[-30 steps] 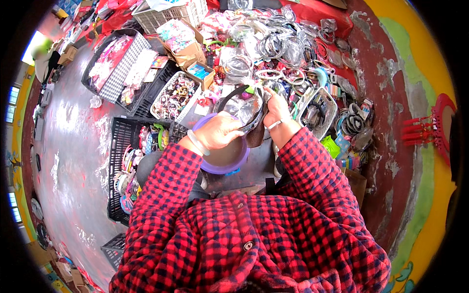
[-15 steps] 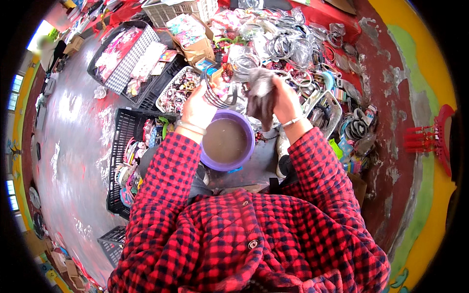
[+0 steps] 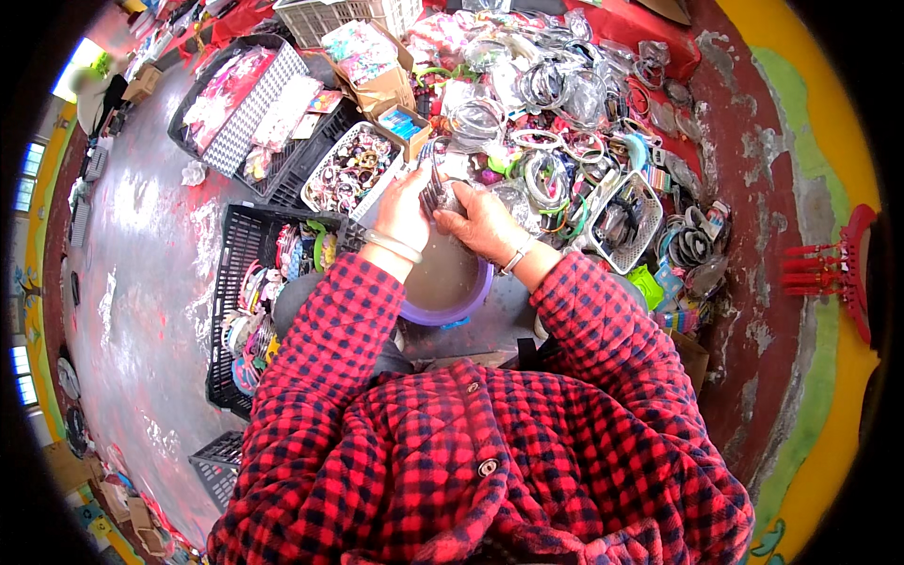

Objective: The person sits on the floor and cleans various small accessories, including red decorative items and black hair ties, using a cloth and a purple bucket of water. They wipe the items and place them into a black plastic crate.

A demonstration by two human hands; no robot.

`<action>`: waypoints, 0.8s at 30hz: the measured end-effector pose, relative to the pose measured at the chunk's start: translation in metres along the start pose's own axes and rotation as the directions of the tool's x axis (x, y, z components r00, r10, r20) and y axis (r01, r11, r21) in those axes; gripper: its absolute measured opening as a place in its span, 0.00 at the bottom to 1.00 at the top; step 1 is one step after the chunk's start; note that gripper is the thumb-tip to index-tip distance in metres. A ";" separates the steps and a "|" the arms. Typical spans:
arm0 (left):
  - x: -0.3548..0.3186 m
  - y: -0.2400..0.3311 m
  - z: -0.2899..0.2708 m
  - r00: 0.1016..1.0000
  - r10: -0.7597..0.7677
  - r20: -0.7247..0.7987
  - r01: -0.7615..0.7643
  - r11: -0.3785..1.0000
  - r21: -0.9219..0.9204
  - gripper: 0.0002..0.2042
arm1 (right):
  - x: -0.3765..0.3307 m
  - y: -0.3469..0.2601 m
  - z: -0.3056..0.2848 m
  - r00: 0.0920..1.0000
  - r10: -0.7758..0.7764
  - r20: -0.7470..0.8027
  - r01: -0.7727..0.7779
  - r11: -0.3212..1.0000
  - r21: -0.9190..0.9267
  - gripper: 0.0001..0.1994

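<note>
Over a round purple basin (image 3: 477,299) of murky water, my two hands are close together. Several thin dark headbands (image 3: 431,188) are gripped in my left hand (image 3: 403,212), their curved ends rising past its fingers. My right hand (image 3: 485,224) is closed against them, pressing a grey cloth (image 3: 452,195) that its fingers mostly hide. How far the cloth wraps around the headbands cannot be made out.
A black crate (image 3: 226,311) of colourful hair accessories stands left of the basin. Beyond it is a white basket (image 3: 312,195) of small hair ties. Bagged headbands (image 3: 556,89) pile up ahead; another white basket (image 3: 650,212) sits at right. A small cardboard box (image 3: 414,141) holds blue packets.
My right hand has moved left, bringing the cloth from beside the headbands onto them. The headbands have turned in my left hand, which has shifted slightly right.
</note>
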State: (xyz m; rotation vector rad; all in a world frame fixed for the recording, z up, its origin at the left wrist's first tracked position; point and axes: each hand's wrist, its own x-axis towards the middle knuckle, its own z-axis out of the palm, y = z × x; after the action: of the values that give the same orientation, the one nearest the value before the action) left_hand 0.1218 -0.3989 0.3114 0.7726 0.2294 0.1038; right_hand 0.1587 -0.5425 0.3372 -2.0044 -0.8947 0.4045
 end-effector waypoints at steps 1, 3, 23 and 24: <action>-0.001 0.002 0.000 1.000 0.013 -0.008 -0.013 0.999 0.037 0.17 | -0.001 -0.006 -0.003 1.000 0.007 -0.011 -0.006 0.999 0.050 0.12; -0.004 0.008 0.014 0.999 0.035 -0.036 -0.036 0.999 -0.035 0.14 | -0.003 -0.012 -0.007 1.000 0.007 -0.021 -0.005 0.993 0.122 0.12; 0.004 0.041 -0.020 0.972 -0.227 -0.055 0.193 0.913 -0.361 0.12 | -0.008 0.023 -0.002 0.934 -0.285 0.217 0.335 0.908 -0.251 0.13; 0.001 0.041 -0.016 0.969 -0.219 -0.115 0.159 0.909 -0.386 0.12 | -0.007 0.016 -0.003 0.955 -0.227 0.190 0.265 0.942 -0.206 0.13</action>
State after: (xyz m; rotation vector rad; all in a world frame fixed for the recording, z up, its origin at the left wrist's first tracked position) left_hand 0.1184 -0.3584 0.3288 0.3570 0.4197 0.0212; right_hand 0.1621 -0.5552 0.3255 -2.0529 -1.3327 0.3384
